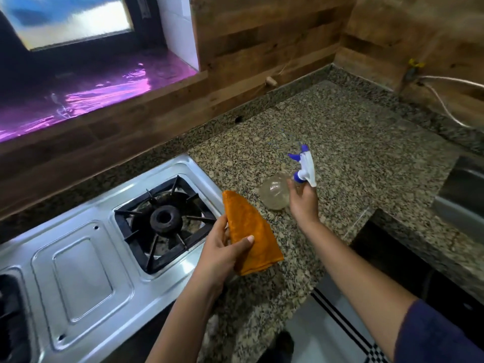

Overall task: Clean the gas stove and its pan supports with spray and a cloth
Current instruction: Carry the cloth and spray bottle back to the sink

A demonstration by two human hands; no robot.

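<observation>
Cloth point(248, 226) in left hand point(222, 255); bottle point(273, 195), right hand point(303, 203).

The burnt-orange folded cloth point(251, 231) is plain, without pattern. The granite worktop point(340, 142) is speckled beige, brown and black. The rounded plastic spray bottle point(273, 196) is clear, its trigger head point(307, 167) white with a blue nozzle and collar. The steel gas stove point(78, 271) is shiny silver, its cast pan support point(133, 243) matt black. The wall planks point(262, 35) show brown wood grain. The floor tiles point(314, 336) are white with black stripes and a checkered edge.
</observation>
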